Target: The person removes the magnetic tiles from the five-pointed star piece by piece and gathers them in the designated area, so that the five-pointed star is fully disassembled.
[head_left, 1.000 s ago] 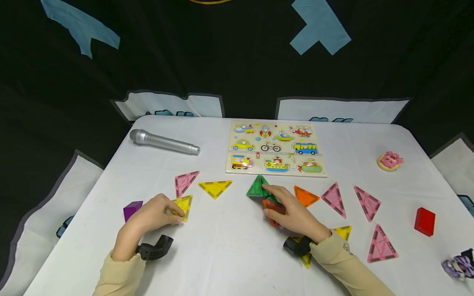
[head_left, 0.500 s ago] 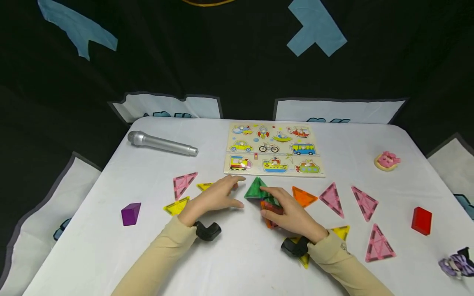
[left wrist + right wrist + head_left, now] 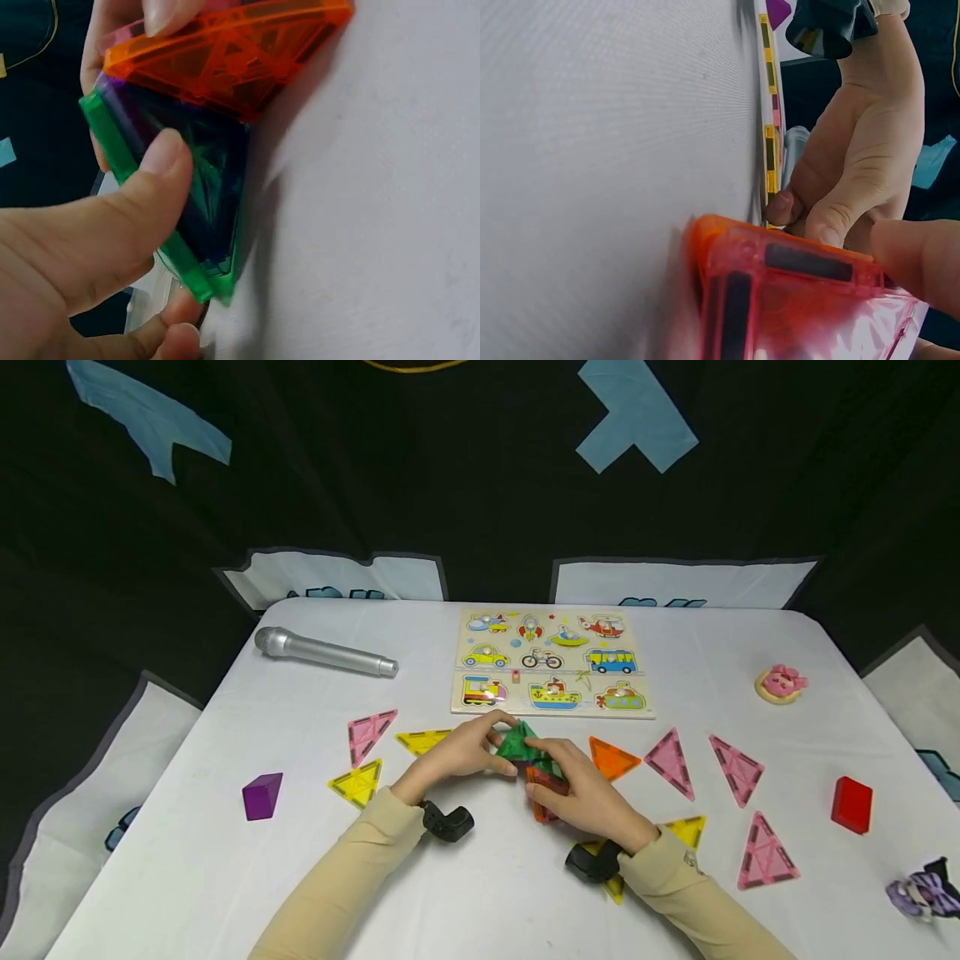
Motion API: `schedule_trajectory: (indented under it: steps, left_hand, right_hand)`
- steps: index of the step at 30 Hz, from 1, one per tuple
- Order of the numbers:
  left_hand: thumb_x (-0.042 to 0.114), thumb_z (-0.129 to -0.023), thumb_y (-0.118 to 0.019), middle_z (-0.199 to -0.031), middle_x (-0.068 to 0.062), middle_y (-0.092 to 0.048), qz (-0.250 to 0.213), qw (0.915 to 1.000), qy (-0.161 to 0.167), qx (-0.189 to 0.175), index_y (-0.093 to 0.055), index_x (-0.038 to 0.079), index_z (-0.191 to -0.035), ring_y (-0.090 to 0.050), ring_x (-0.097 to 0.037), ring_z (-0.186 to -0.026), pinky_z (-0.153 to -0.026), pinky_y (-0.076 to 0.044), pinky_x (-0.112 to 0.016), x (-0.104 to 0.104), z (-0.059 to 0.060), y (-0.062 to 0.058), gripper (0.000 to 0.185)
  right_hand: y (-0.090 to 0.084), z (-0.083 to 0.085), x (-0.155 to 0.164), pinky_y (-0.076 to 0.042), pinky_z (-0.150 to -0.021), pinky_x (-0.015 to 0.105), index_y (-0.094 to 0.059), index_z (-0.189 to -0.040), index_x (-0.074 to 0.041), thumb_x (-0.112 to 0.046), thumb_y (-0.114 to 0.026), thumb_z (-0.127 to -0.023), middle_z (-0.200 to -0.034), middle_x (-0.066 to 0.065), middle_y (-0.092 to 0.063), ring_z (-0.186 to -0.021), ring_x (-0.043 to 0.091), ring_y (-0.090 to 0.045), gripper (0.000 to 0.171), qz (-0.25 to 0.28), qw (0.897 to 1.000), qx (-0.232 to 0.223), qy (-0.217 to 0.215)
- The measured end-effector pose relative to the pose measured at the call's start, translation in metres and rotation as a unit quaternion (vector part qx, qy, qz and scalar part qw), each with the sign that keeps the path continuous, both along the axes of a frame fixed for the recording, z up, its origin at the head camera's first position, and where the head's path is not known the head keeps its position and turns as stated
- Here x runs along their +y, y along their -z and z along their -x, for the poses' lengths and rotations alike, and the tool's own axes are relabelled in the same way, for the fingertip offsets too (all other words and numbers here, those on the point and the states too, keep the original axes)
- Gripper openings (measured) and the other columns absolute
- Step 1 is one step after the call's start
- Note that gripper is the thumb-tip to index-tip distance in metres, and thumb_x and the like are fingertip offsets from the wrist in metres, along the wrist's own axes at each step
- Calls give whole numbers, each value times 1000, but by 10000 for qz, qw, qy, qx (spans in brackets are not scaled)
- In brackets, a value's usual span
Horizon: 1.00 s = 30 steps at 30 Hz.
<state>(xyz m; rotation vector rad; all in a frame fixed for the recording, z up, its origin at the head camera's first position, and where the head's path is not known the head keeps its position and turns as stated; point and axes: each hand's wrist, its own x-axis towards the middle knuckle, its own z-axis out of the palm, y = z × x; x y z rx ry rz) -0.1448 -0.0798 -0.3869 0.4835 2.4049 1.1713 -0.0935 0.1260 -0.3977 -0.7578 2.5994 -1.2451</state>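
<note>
The left hand (image 3: 457, 753) has left the yellow triangle tile (image 3: 357, 782) and crossed to the green triangle tile (image 3: 516, 743), now pinching it, thumb on its face. The right hand (image 3: 581, 789) still grips the orange tile (image 3: 542, 787) joined beneath it, mid-tabletop (image 3: 480, 877), so both hands now steady the small structure.

The hands covered most of the tile stack (image 3: 536, 760). A yellow triangle (image 3: 678, 831) lay partly under the right sleeve. The purple toy (image 3: 918, 893) was cut off.
</note>
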Motion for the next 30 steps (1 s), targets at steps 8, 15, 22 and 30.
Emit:
schedule_trajectory:
  steps: [8,15,22,30]
  left_hand:
    - [15,-74,-75,-90,-12,-53,-842,9921,-218,-902,-46,14,-128,-44,-16,-62,-57,-38,-25,-3,1,4,61]
    - [19,-80,-70,-94,-11,-55,-1033,9920,-278,-677,-46,21,-129,-52,-18,-66,-59,-43,-27,-1,-4,6,55]
    - [23,-87,-61,-84,-7,-61,-1042,9940,-225,-242,-50,20,-122,-55,-19,-72,-63,-42,-29,2,-11,11,37]
    - [22,-87,-62,-74,-6,-57,-1722,9806,-537,-764,-51,15,-120,-40,-12,-51,-45,-33,-21,1,-14,19,35]
  right_hand:
    - [1,-1,0,-38,-88,43,-42,-133,-14,-26,-62,-86,-132,7,-40,-109,23,-43,52,131,9999,-63,-68]
    - [-1,1,0,-39,-85,42,-43,-131,-11,-25,-62,-86,-131,8,-41,-105,23,-44,51,99,9999,25,-66]
    - [-2,1,2,-40,-85,42,-44,-129,-11,-26,-62,-86,-129,9,-41,-103,24,-45,49,151,9999,-81,14]
    - [-3,1,1,-40,-83,40,-44,-128,-12,-26,-62,-86,-127,8,-42,-99,23,-46,48,147,9998,-145,-3]
